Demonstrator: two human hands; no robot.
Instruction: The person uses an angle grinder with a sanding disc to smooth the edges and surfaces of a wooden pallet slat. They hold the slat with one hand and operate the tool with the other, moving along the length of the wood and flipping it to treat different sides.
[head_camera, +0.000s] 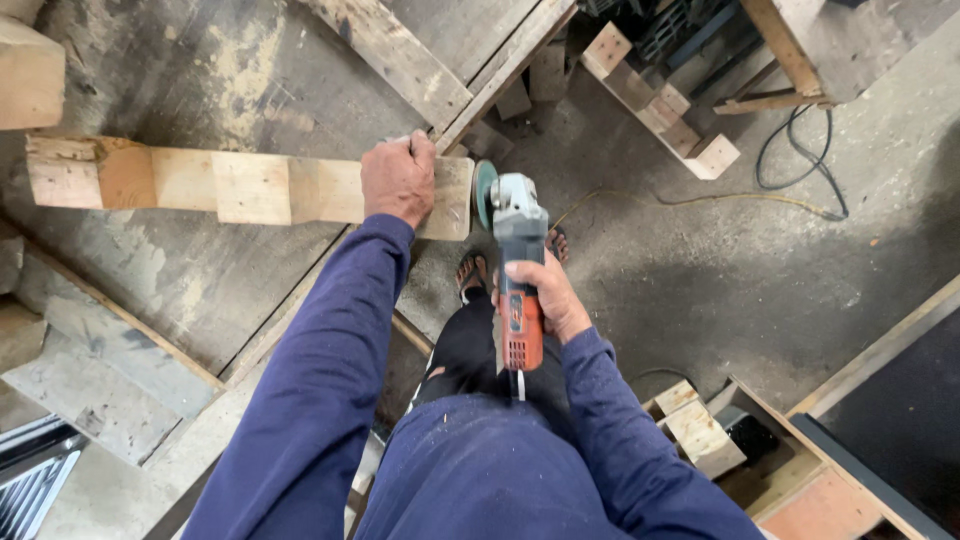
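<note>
Left hand: fingers closed over the far edge of the wooden beam, palm pressing down near its right end.
Right hand: fingers wrapped tight around the orange body of the angle grinder.
Wooden beam: lies flat across the worn workbench, running out leftward from the left fingers.
Grinder disc: upright, just past the right fingertips, right at the beam's cut end, beside the left knuckles.
Cable: black loop on the concrete floor, well apart from both hands.
Sandalled foot: below the grinder.
</note>
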